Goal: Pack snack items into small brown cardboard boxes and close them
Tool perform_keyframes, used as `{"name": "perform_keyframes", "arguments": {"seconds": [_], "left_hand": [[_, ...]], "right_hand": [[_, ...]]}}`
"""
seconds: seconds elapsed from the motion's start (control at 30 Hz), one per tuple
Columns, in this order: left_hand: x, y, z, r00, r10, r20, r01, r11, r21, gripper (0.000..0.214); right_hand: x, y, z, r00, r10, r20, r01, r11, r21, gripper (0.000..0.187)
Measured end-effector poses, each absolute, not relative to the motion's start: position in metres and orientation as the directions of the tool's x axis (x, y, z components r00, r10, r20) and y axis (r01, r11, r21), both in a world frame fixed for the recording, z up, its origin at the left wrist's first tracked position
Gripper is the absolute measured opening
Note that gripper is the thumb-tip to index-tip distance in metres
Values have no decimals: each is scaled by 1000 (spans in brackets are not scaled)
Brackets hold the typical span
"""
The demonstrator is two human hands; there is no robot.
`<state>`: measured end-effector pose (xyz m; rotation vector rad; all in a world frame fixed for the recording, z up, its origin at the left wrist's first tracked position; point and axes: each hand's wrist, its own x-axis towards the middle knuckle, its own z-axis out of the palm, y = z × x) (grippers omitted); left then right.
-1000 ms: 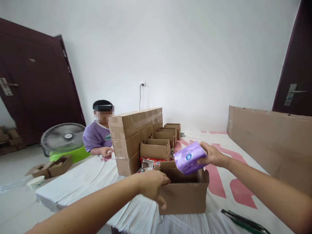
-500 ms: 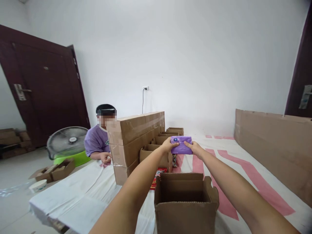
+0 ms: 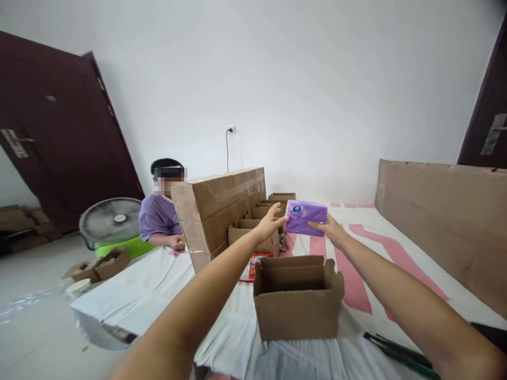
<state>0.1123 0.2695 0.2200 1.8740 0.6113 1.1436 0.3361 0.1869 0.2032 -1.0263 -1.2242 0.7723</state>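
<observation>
A purple soft pack (image 3: 306, 217) with a small blue round mark is held up in the air between both my hands. My left hand (image 3: 270, 224) grips its left end with fingers and thumb. My right hand (image 3: 330, 230) holds its right lower edge. Below the pack, nearer to me, an open brown cardboard box (image 3: 298, 297) stands on the white-and-pink cloth with its flaps up and nothing visible inside.
A row of small open cartons (image 3: 259, 220) runs back beside a long taped carton wall (image 3: 217, 209). A red snack packet (image 3: 251, 265) lies by it. A person in a purple shirt (image 3: 158, 217) sits left, near a fan (image 3: 110, 222). Cardboard sheet (image 3: 443, 211) at right; dark tool (image 3: 400, 354) near me.
My left hand left the box's edge and joined the right on the purple pack, which rose above and beyond the box. Since half a second ago it shifted slightly right.
</observation>
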Motion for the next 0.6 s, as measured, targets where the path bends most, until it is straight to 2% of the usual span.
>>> {"name": "perform_keyframes", "arguments": {"seconds": [0.17,0.23,0.37,0.5,0.6], "left_hand": [[54,219,198,281,798,534,58,-569,820,56],[25,199,172,171,814,555,95,-575,813,49],[-17,163,101,31,865,502,180,-498,848,41],[-24,137,44,148,906,397,221,-421,880,48],[-9,124,27,347,871,349,172,-425,889,72]], "right_hand": [[379,109,176,318,863,392,-103,443,-891,55],[398,73,144,362,878,315,-173,395,-902,51],[422,6,72,404,909,100,-261,220,-940,59],[406,-33,33,276,958,-81,-232,-16,-973,46],[372,-39,29,95,993,-65,-137,-52,-989,40]]}}
